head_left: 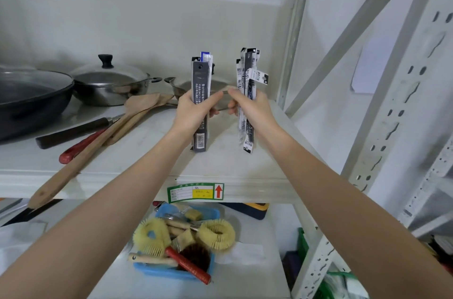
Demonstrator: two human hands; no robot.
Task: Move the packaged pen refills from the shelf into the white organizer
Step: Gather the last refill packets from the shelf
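At the far left of the frame a dark wok [29, 100] sits on the shelf [147, 171], cut off by the edge, with a lidded steel pot [110, 85] just beside it and wooden spatulas [98, 142] and a red-handled tool [81, 146] lying in front. Toward the centre, the left hand [193, 112] is wrapped around a dark packet of pen refills [201, 102], held upright above the shelf board. Just right of it, the right hand [252, 110] grips a looser bunch of white and black refill packets [247, 93], also upright, its fingertips close to those of the left. Both hands are clamped on their bundles and nothing hangs free.

The step in hand looks like lifting the packets off the shelf. To do it well, I would keep each bundle squeezed near its middle so no packet slides out of the right-hand fan, draw both straight back over the shelf lip clear of the pan [196, 88] behind them, and only then turn toward the organizer.

Lower centre, a blue bin [171, 271] of brushes sits on the shelf below, under a green-edged label [196, 192]. The white organizer is nowhere in view, so where the packets go cannot be judged. How many packets each hand holds is hard to count, their print is unreadable, and the pan behind the hands is mostly hidden
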